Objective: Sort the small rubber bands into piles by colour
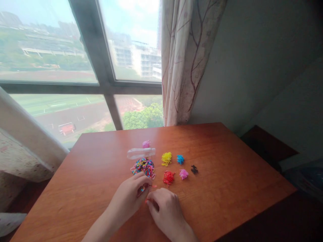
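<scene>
Near the front of the table, my left hand is closed in a pinch, with small coloured rubber bands partly showing between its fingers and a reddish bit at its fingertips. Close against it, my right hand pinches a small red rubber band, mostly covered by the fingers. Just beyond my left hand lies a mixed heap of rubber bands. Sorted by colour to the right are a red pile, a yellow pile, a blue pile, a pink pile and a small black pile.
Behind the mixed heap a clear plastic tube or bag lies on its side, with a pink-purple object beyond it. The brown wooden table reaches to a window with patterned curtains. A wall stands at the right.
</scene>
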Available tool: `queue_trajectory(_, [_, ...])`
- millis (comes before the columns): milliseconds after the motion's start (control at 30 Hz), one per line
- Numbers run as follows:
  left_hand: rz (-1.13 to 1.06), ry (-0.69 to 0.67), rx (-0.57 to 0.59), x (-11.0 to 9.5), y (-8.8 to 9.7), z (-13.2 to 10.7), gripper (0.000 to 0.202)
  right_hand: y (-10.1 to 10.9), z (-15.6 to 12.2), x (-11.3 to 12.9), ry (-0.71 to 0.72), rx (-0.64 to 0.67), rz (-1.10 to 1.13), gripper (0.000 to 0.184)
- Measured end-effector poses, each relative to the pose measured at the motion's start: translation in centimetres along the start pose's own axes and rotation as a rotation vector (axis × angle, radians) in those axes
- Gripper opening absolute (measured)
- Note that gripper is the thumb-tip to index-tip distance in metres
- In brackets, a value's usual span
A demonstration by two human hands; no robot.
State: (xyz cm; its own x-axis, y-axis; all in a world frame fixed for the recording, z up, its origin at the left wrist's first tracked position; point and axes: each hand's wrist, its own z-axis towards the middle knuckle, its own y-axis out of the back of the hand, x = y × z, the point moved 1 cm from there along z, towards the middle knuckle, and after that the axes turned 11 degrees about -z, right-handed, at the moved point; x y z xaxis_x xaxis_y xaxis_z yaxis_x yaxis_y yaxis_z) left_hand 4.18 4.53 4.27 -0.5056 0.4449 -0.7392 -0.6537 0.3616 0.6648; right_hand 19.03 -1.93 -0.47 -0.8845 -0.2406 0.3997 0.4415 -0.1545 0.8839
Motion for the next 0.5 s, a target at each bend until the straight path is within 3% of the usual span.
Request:
queue_trajectory(133, [0.215, -0.064, 0.102, -1.8, -1.3, 2.8, 0.019, -0.2, -1.2, -0.2, -0.01, -0.016, 0.04, 0.019])
queue_trajectory(233, [0.274, -0.089, 0.143, -1.8, -2.5, 4.4, 0.018, -0.3, -1.9, -0.2, -0.006, -0.022, 0.048, 0.018])
queue_trajectory(367, [0.324, -0.107, 0.171, -1.2, -3.7, 5.1, 0.017, -0.4, -2.1, -0.2, -0.009, -0.039, 0.035, 0.016])
queue_trajectory(500, [0.349, -0.106, 0.166, -1.4, -3.3, 4.8, 0.017, -0.4, -2.0, -0.1, -0.015, -0.037, 0.03, 0.015])
